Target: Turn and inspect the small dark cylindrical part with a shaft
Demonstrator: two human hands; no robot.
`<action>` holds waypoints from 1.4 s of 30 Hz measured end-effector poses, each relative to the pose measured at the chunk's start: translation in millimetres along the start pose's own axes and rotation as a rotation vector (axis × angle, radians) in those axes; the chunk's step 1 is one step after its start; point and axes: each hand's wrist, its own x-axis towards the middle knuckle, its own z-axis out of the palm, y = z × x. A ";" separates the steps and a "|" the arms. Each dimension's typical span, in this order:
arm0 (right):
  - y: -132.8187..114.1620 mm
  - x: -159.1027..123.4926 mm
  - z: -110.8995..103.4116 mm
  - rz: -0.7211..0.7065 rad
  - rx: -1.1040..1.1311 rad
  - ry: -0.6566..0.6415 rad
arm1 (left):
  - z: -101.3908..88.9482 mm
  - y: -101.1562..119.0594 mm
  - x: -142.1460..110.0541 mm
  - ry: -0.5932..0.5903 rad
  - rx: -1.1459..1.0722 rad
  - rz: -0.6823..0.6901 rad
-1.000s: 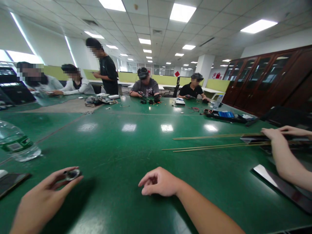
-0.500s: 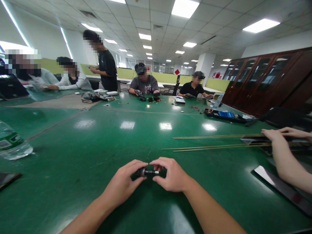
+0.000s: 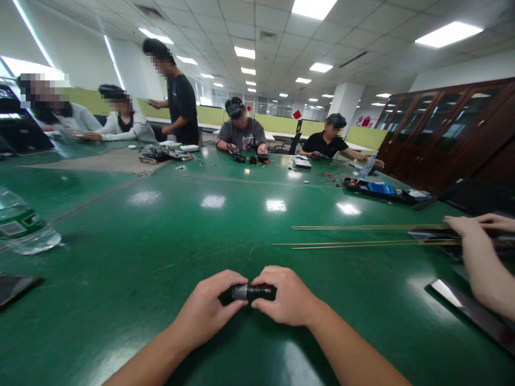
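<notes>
A small black and silver cylindrical part (image 3: pixel 240 292) with a thin, light-coloured tip lies level between my two hands, just above the green table (image 3: pixel 169 257). My left hand (image 3: pixel 205 308) is closed round its thicker left end, thumb below and fingers above. On the other side, my right hand (image 3: pixel 288 297) grips the black middle section between thumb and fingers. The thin tip points right, into the hollow of that hand. The far left end is hidden by my left fingers, and the exact kind of part cannot be made out.
Thin brass-coloured rods (image 3: pixel 346 245) lie to the right, beside another person's arm (image 3: pixel 480 262). A dark flat slab (image 3: pixel 462 305) rests nearer me. At left are a water bottle (image 3: pixel 26 225) and a dark flat object (image 3: pixel 16 289). Several people work across the table.
My right fingers have closed from beside the tip onto the black middle section. The whole view has shifted slightly; my left hand keeps its hold.
</notes>
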 end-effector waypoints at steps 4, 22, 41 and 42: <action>-0.7 -0.4 1.0 -0.005 -0.009 -0.006 | 0.0 -0.2 -0.2 0.010 -0.009 0.006; 0.1 -1.2 3.0 -0.021 -0.042 -0.002 | 2.4 2.5 -0.6 0.032 0.015 0.027; -0.6 -2.0 2.2 -0.026 -0.054 -0.003 | 2.1 3.4 -0.1 0.046 0.012 0.039; -0.5 -2.2 2.2 -0.027 -0.054 -0.001 | 1.9 3.6 -0.1 0.045 0.014 0.037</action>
